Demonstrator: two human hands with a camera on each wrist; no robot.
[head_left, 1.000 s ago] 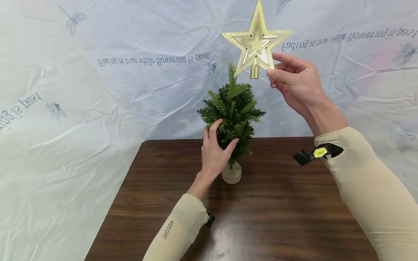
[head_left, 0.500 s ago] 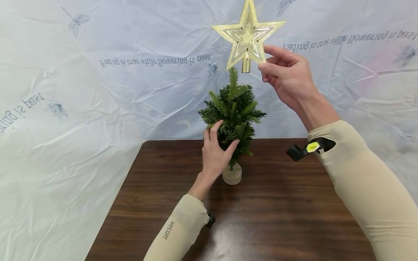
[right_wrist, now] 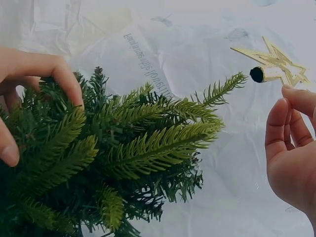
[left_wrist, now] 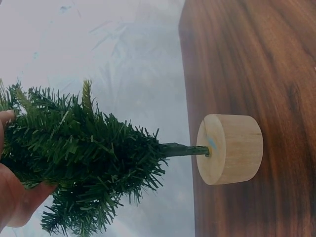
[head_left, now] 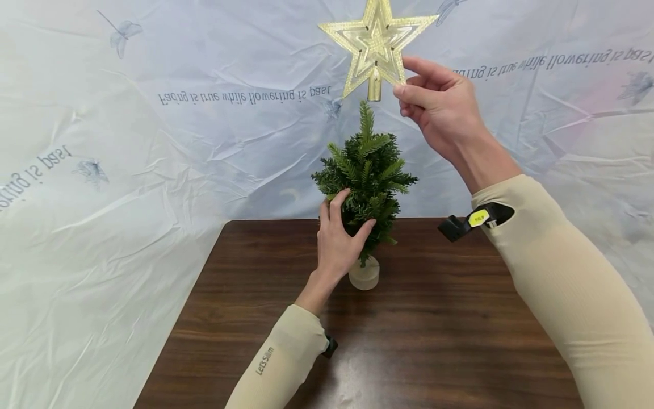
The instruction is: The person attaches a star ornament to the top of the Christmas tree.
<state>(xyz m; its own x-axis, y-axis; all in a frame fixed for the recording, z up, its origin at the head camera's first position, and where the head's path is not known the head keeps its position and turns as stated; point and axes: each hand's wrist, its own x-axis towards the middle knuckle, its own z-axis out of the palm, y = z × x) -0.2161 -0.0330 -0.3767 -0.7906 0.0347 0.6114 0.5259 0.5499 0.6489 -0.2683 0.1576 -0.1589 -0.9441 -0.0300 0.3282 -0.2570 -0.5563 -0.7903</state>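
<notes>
A small artificial Christmas tree (head_left: pixel 365 165) stands upright on its round wooden base (left_wrist: pixel 237 149). My left hand (head_left: pixel 337 238) grips the tree's left side, with fingers and thumb curled around the branches; some fingertips are hidden among the needles. Above the tree, my right hand (head_left: pixel 444 108) pinches a gold star topper (head_left: pixel 377 40) by its lower right point. The star's tube faces down, just over the top sprig (head_left: pixel 366 119). In the right wrist view the tube's dark open end (right_wrist: pixel 256 74) is close to the sprig's tip, with a small gap between them.
The tree's base rests on a dark brown wooden table (head_left: pixel 434 318), near its back edge. Behind it hangs a wrinkled pale sheet (head_left: pixel 230 142) with printed words and flowers. A black wrist mount (head_left: pixel 475 220) sticks out from the right sleeve.
My right hand has carried the star left and up, from right of the sprig to above it. The left hand and the tree have hardly moved.
</notes>
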